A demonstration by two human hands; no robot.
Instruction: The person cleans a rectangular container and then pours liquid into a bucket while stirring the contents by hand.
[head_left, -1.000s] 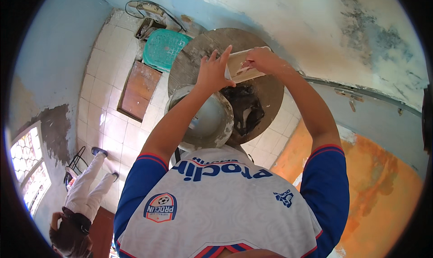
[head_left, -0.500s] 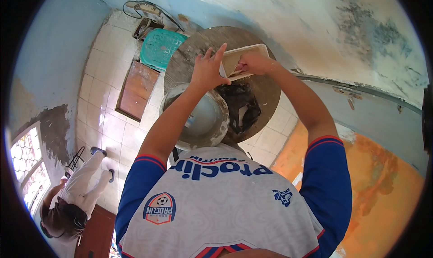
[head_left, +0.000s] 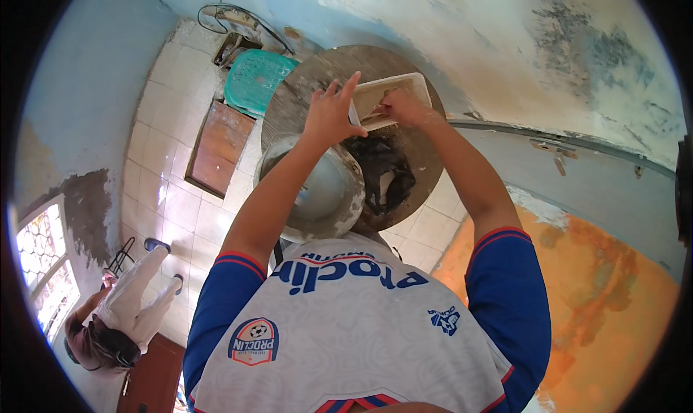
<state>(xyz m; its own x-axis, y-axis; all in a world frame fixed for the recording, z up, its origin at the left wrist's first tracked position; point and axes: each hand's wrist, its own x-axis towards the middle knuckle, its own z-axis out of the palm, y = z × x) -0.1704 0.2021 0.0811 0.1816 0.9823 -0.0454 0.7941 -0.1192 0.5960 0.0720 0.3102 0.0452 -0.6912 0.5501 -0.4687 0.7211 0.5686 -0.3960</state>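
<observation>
A pale rectangular tray (head_left: 404,78) sits on a round, worn table (head_left: 303,77). My left hand (head_left: 332,115) is at the tray's left end, fingers spread and thumb by its near corner; it seems to touch the rim. Inside the tray is my right hand (head_left: 404,108), its fingers closed together and pointing left. Something thin and light-coloured shows at those fingertips, too small to name. Just below the tray lies a crumpled black plastic sheet or bag (head_left: 382,171). Beneath my left forearm stands a wide, pale bucket (head_left: 345,207) with a smeared rim.
A green plastic stool (head_left: 256,79) and a brown wooden board (head_left: 220,142) are on the tiled floor left of the table. Along the wall runs a grey ledge or panel (head_left: 599,160). At the lower left, another person (head_left: 126,312) is by the window.
My right arm has shifted slightly left, its elbow drawn inward, while the hand stays within the tray. My left hand is nearly in the same place.
</observation>
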